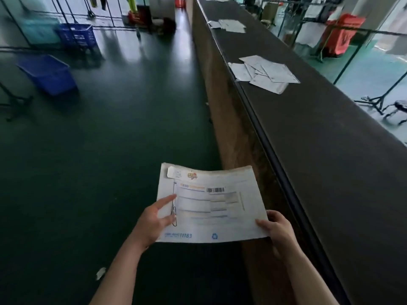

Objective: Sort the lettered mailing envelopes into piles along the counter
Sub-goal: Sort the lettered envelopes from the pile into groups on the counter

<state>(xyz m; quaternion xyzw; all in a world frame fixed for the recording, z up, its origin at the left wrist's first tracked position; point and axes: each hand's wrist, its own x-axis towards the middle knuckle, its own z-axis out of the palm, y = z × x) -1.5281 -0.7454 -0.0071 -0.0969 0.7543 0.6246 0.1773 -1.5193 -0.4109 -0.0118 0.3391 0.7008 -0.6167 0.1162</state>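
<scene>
Both hands hold a white paper mailing envelope (211, 203) with a printed barcode label, low in the centre of the frame above the dark green floor (99, 139). Left hand (154, 221) grips its left edge, thumb on top and index finger stretched across the label. Right hand (276, 230) pinches the lower right corner. Along the long dark desk (330, 150) at right lie two loose piles of white envelopes, one mid-frame (264, 72), one farther up (229, 25); a third at the top edge may be another.
</scene>
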